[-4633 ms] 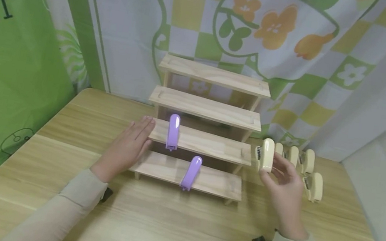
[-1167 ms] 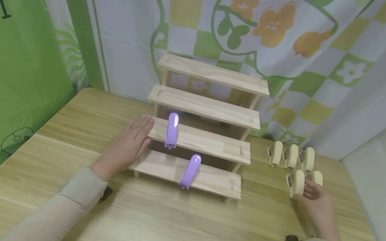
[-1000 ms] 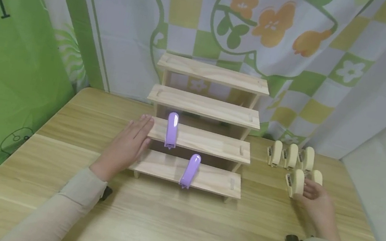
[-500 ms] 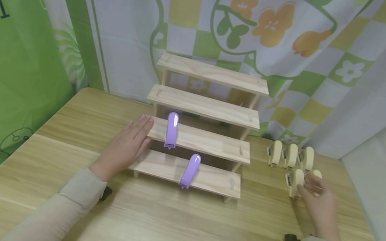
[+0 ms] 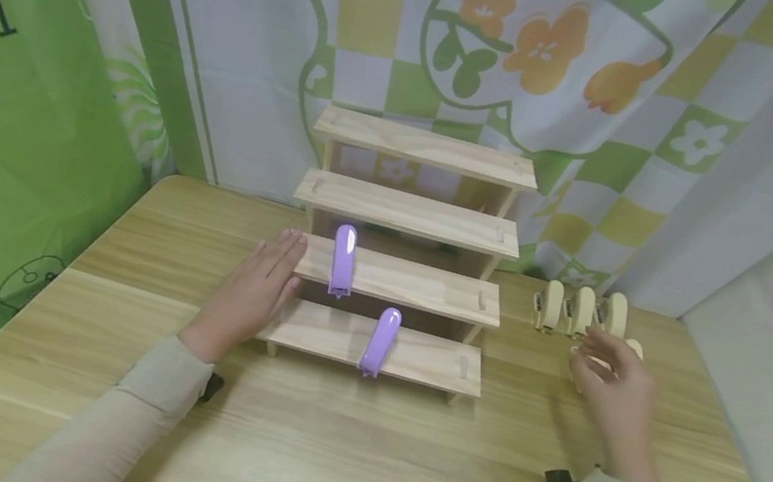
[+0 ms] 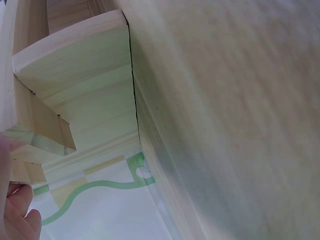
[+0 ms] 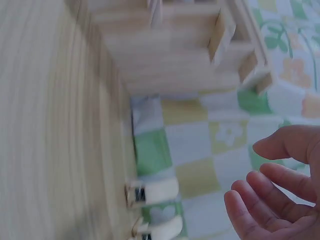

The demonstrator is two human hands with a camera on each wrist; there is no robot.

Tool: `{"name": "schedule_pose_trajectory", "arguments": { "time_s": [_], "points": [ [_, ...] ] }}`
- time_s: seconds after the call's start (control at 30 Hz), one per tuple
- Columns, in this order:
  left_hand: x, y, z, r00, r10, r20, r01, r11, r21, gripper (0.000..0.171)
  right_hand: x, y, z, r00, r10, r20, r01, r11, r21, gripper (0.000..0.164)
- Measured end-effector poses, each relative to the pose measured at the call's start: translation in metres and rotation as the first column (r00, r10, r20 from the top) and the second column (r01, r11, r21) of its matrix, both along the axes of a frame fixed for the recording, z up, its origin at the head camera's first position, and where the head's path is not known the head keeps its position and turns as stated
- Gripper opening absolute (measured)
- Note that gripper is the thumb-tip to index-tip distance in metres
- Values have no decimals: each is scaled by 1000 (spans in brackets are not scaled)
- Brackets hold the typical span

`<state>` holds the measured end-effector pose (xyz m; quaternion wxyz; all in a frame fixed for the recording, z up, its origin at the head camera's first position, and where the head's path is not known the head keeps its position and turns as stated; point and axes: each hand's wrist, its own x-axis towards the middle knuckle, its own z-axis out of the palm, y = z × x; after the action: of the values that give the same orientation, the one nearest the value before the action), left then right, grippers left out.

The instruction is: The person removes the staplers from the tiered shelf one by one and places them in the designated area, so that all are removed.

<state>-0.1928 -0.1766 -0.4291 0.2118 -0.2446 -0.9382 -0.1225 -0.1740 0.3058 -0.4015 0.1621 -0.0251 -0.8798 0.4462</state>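
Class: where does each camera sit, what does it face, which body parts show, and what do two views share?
Head: head-worn, looking forward and down at the wooden shelf; left hand, right hand and sleeves show.
Left wrist: worn there, facing the shelf up close, patterned curtain beyond; part of the left hand shows.
Right wrist: worn there, facing across the tabletop to the curtain; the right hand shows.
Head and right wrist share the cream staplers.

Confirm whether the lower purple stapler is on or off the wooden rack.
On: the head view shows the lower purple stapler resting across the bottom shelf, with shelf visible on both sides.
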Motion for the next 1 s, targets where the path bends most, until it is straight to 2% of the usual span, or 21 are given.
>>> {"name": "schedule_pose_trajectory", "arguments": {
  "time_s": [0.2,0.5,0.73,1.0],
  "points": [
    [1,1,2,1000,9,12,-9,1000,-1,57,10,-29,5,989,102,-108,-104,995,-11,43],
    [1,1,3,1000,11,17,-11,1000,-6,58,16,-78,11,942,264,-208,-278,960,-41,40],
    [-1,1,2,1000,1,25,-1,1000,0,58,15,-111,14,879,358,-314,-392,918,-51,40],
    [-1,0,2,1000,2,29,-2,1000,-8,57,16,-154,17,812,448,-374,-495,868,-38,40]
  ]
}}
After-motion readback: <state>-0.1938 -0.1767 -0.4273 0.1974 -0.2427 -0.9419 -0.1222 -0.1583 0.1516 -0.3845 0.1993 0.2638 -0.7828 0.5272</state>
